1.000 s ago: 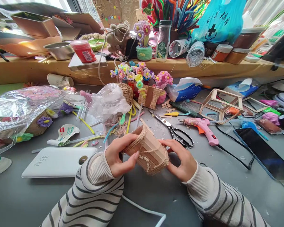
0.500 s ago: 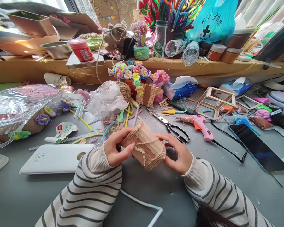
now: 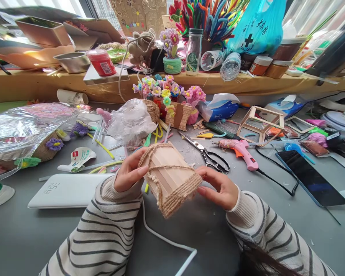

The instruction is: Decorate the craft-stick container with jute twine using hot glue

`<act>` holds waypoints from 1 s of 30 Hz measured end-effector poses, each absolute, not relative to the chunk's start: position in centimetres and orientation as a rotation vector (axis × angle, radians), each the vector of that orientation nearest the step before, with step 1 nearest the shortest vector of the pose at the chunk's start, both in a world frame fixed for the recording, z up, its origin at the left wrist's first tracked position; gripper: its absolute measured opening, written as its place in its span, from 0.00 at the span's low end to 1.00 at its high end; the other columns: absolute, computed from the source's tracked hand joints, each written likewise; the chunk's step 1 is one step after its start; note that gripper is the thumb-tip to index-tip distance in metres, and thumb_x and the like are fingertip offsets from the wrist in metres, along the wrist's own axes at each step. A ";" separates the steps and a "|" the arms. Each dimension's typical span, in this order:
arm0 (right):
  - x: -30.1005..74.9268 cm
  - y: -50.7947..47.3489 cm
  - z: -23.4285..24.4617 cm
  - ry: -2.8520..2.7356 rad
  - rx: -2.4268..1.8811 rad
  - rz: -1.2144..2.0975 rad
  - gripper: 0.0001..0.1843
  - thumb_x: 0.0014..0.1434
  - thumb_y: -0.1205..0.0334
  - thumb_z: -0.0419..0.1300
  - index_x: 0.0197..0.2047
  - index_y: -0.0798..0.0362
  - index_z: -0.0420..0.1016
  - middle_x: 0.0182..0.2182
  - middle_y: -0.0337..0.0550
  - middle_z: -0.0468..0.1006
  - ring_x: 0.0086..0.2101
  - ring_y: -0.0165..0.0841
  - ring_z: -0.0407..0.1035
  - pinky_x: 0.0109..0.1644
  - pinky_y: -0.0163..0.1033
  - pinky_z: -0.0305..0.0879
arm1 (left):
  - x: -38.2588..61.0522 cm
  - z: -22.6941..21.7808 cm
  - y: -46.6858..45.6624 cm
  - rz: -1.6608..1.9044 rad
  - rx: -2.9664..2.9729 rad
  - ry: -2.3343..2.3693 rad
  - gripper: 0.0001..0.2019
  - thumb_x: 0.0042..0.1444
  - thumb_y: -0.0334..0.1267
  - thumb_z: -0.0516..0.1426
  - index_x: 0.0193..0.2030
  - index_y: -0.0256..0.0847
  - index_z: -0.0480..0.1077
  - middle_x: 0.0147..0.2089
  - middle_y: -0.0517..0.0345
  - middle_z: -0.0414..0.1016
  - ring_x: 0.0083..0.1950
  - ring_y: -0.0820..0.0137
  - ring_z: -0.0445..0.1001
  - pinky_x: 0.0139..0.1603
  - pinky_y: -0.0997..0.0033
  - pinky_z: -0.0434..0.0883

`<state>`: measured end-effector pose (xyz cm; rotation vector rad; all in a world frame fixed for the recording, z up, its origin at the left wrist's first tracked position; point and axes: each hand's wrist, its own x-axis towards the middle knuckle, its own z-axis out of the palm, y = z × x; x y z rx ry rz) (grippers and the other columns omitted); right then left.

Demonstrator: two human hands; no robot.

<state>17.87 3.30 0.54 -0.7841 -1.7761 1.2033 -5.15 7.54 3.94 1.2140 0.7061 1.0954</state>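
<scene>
Between my hands is a small popsicle-stick box (image 3: 169,168) with jute twine wound round its ends, tilted above the grey table. A strand of twine crosses its flat wooden face, and a knobbly cream trim runs along the left side. My left hand (image 3: 130,172) is closed on the box's left edge, thumb over the face. At the right corner, my right hand (image 3: 220,188) pinches the twine-wrapped edge between thumb and fingers. Black-handled scissors (image 3: 207,153) lie just beyond the box. A pink glue gun (image 3: 241,151) rests to their right.
A white power bank (image 3: 66,191) with a white cable (image 3: 166,239) lies at the left. A phone (image 3: 310,178) is at the right. Behind stand a stick frame (image 3: 261,120), a jute twine ball (image 3: 151,110) and pipe-cleaner flowers (image 3: 161,88). A crowded ledge (image 3: 166,82) runs along the back.
The box has been turned and tipped so that more of its wooden face and near twine-wrapped end show. My left hand has shifted slightly left; both hands keep hold.
</scene>
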 end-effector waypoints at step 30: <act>21.9 5.2 0.3 -1.851 -1.375 0.153 0.12 0.53 0.57 0.53 0.35 0.55 0.72 0.34 0.47 0.75 0.36 0.33 0.68 0.34 0.36 0.67 | -3.7 2.5 8.3 0.910 1.266 0.932 0.15 0.40 0.38 0.60 0.37 0.36 0.70 0.31 0.58 0.73 0.33 0.69 0.71 0.33 0.75 0.66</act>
